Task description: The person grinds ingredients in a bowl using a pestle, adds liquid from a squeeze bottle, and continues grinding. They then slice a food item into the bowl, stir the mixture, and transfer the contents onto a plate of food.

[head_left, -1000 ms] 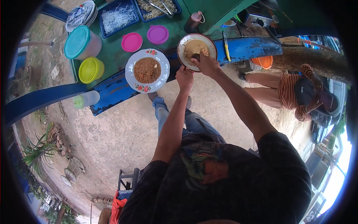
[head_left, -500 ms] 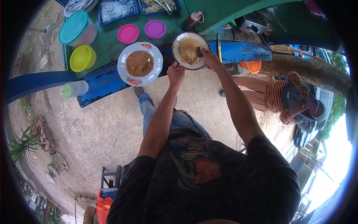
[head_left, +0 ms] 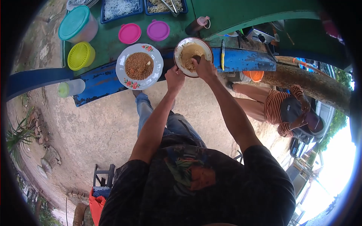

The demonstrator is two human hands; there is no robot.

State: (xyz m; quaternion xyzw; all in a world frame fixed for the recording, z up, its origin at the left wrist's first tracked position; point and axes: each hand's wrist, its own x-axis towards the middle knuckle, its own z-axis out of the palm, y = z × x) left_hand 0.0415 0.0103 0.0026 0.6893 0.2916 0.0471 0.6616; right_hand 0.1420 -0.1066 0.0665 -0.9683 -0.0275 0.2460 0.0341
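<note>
My left hand is closed on the near-left rim of a pale bowl with a brown edge. In the bowl lies a coarse, light brown paste. My right hand is wrapped round a short dark brown pestle, its working end down in the paste. To the left, a white flowered plate carries a mound of crumbly ground peanuts with a small pale piece on top.
Along the green counter stand a teal-lidded tub, a yellow container, pink and purple lids, noodle trays and a sauce bottle. A yellow-handled knife lies right of the bowl. Another person stands at right.
My right hand has moved left with the pestle, further over the bowl and into the paste. My left hand keeps hold of the rim. The whole view has shifted slightly.
</note>
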